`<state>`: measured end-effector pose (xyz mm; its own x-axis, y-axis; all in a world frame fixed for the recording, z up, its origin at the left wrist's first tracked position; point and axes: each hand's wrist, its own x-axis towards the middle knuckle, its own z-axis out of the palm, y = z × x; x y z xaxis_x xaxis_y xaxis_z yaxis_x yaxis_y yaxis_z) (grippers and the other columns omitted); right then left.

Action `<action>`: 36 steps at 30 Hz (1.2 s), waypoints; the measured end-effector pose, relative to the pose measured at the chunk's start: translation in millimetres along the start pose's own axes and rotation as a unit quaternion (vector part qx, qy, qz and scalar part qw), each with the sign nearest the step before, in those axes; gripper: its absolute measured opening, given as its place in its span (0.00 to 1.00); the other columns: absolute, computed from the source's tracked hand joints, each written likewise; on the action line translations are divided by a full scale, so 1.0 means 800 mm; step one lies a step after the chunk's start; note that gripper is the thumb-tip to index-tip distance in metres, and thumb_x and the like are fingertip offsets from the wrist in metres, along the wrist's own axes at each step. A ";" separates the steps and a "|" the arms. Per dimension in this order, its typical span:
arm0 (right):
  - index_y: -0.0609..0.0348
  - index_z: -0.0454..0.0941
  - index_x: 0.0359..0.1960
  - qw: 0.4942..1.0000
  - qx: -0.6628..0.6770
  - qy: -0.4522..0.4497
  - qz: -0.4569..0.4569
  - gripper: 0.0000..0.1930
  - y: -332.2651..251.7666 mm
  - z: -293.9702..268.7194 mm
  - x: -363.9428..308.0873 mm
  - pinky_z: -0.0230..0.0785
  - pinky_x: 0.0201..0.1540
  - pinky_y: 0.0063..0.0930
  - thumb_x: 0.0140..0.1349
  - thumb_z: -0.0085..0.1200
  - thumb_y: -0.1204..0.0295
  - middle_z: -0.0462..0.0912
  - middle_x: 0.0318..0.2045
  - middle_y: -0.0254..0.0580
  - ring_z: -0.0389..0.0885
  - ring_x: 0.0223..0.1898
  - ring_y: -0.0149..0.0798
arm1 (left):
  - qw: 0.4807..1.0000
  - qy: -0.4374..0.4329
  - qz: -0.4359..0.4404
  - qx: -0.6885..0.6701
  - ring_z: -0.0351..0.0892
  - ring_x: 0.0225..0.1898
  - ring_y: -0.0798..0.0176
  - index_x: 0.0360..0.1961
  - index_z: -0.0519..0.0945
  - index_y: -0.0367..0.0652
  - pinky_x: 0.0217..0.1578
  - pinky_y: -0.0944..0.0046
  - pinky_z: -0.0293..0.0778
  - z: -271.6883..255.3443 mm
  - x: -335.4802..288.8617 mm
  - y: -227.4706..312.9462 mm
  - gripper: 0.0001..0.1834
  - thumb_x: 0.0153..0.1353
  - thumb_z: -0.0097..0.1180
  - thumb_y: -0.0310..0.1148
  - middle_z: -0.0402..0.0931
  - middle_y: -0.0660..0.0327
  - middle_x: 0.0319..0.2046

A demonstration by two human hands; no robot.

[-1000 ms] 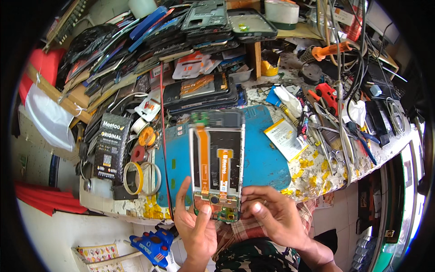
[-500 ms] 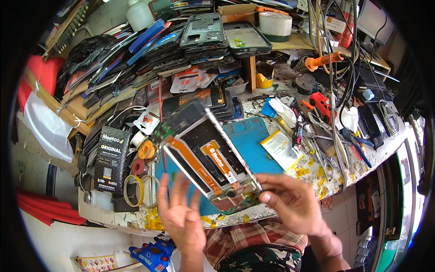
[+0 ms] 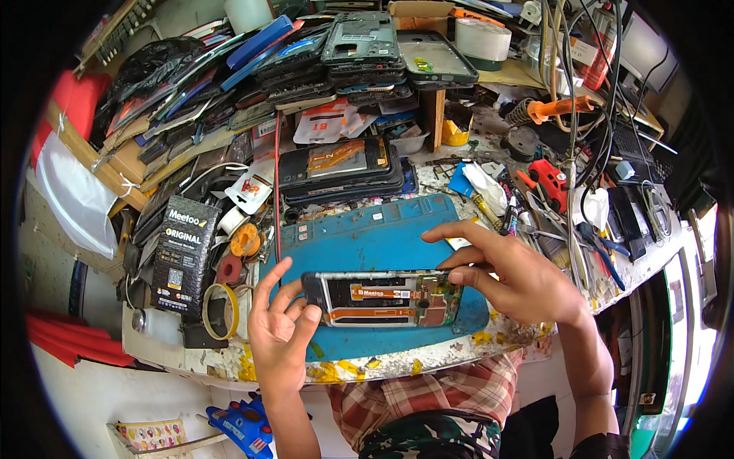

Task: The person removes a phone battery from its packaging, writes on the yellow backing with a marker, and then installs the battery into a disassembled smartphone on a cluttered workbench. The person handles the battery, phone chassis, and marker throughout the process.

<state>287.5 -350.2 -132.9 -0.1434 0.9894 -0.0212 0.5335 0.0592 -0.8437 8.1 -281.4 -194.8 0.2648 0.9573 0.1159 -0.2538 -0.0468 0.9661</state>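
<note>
An opened smartphone with its back off is tilted sideways above the blue repair mat. An orange flex cable, a black cavity and a green circuit board show inside it. My right hand pinches the phone's right end between thumb and fingers, its index finger stretched out above. By the left end is my left hand, fingers spread and thumb close to the lower corner. Whether its fingertips touch the phone I cannot tell.
Behind the mat lie stacked phone parts. A black boxed package and a yellow tape roll sit at the left. Pliers, a red toy car and hanging cables are on the right.
The phone has turned from a steep slant to nearly level and come lower over the mat. My left hand has moved left to its left end, and my right hand has risen.
</note>
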 end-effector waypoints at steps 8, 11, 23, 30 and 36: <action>0.58 0.70 0.60 0.989 -0.114 0.063 -0.063 0.24 -0.006 0.016 -0.022 0.76 0.44 0.39 0.61 0.55 0.82 0.88 0.36 0.44 0.85 0.41 0.54 | 0.999 -0.052 -0.015 0.005 0.80 0.50 0.58 0.53 0.72 0.27 0.52 0.60 0.78 0.004 -0.045 -0.014 0.28 0.53 0.72 0.24 0.79 0.47 0.44; 0.61 0.72 0.57 0.982 -0.144 0.076 -0.093 0.23 -0.002 0.020 -0.033 0.77 0.44 0.35 0.59 0.59 0.83 0.88 0.37 0.42 0.87 0.39 0.48 | 1.000 -0.030 0.000 0.008 0.83 0.47 0.55 0.49 0.75 0.27 0.50 0.60 0.79 0.008 -0.054 -0.019 0.25 0.51 0.71 0.20 0.80 0.47 0.43; 0.65 0.74 0.50 0.984 0.001 0.122 -0.126 0.20 0.029 0.039 -0.048 0.77 0.48 0.31 0.56 0.65 0.80 0.89 0.37 0.47 0.89 0.41 0.39 | 0.989 -0.033 0.098 0.109 0.84 0.38 0.54 0.33 0.82 0.32 0.49 0.50 0.76 0.011 -0.039 -0.017 0.11 0.50 0.72 0.24 0.83 0.49 0.32; 0.65 0.82 0.37 0.982 0.056 0.141 -0.112 0.13 0.041 0.044 -0.050 0.77 0.46 0.35 0.52 0.70 0.73 0.87 0.33 0.49 0.87 0.40 0.46 | 0.990 -0.021 0.085 0.115 0.83 0.38 0.54 0.32 0.82 0.33 0.47 0.52 0.77 0.015 -0.048 -0.016 0.13 0.49 0.73 0.27 0.84 0.49 0.31; 0.64 0.83 0.37 0.979 0.061 0.136 -0.141 0.11 0.045 0.047 -0.055 0.78 0.44 0.33 0.53 0.69 0.78 0.87 0.36 0.46 0.86 0.42 0.43 | 0.981 -0.021 0.121 0.151 0.83 0.36 0.54 0.30 0.82 0.35 0.44 0.53 0.78 0.017 -0.049 -0.020 0.13 0.49 0.73 0.30 0.84 0.50 0.30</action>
<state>281.8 -396.5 -182.7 -0.0342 0.9358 0.3507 0.3984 0.3346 -0.8540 14.3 -321.9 -211.3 0.2699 0.8955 0.3539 -0.0284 -0.3600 0.9325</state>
